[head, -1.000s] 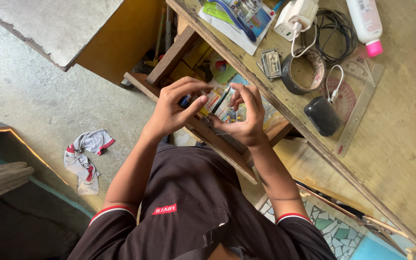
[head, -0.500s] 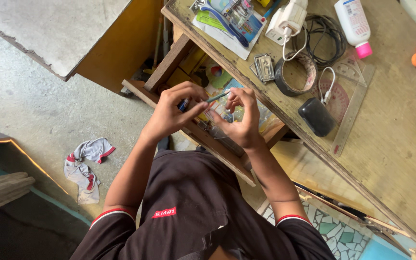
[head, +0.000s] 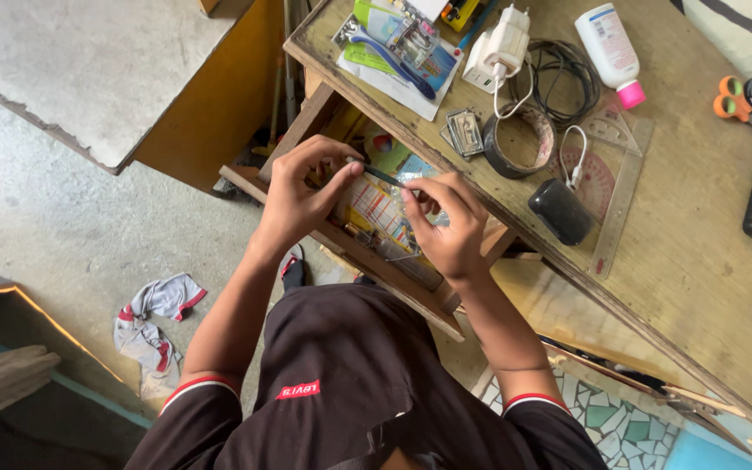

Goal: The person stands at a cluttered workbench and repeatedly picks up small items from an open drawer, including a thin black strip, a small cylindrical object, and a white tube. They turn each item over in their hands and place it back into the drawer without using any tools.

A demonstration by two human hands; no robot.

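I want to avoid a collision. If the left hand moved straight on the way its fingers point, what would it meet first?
Probably the right hand: the left hand points along the thin dark tool that both hands pinch over the open drawer.

We see a worn, scratched matt wood desk (head: pixel 698 261), a rough wood drawer (head: pixel 411 300), a glossy black plastic case (head: pixel 560 211), a smooth white plastic bottle (head: pixel 609 42), a clear plastic ruler (head: pixel 621 200), a crumpled cloth rag (head: pixel 151 326), rough concrete floor (head: pixel 71 218).

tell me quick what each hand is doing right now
Left hand: pinched shut on one end of the thin dark rod-like tool.
Right hand: pinched shut on its other end.
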